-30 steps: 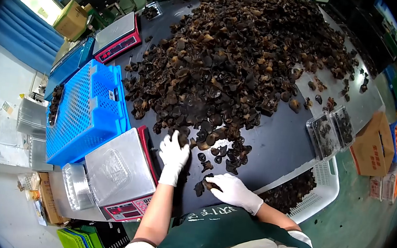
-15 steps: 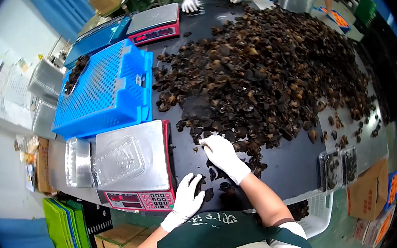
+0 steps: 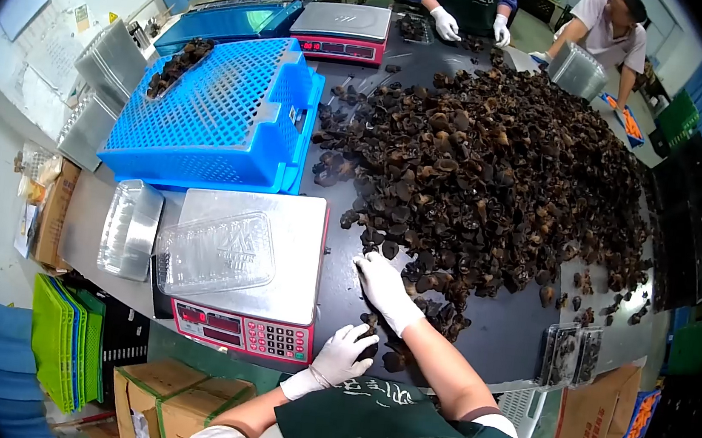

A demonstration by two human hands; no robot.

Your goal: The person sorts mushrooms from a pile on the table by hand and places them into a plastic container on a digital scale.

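A big heap of dark wood ear mushrooms (image 3: 493,166) covers the table's middle and right. My right hand (image 3: 388,291), in a white glove, is at the heap's near left edge with its fingers drawn together; whatever they pinch is hidden. Closer to my body, my gloved left hand (image 3: 342,357) curls its fingers round a dark wood ear piece (image 3: 368,348). To the left of both hands stands a red scale (image 3: 302,239) with a clear plastic tray (image 3: 224,248) lying on its metal plate.
A blue crate (image 3: 198,126) stands upside down behind the scale, with mushrooms on top. Stacked clear trays (image 3: 129,230) are at its left. Filled clear boxes (image 3: 561,356) sit at the right edge. Across the table are another scale (image 3: 341,26) and a gloved co-worker (image 3: 467,9).
The view has tilted up and turned, showing more of the people opposite. My left hand has closed round a wood ear piece. My right hand stays beside the heap's near edge.
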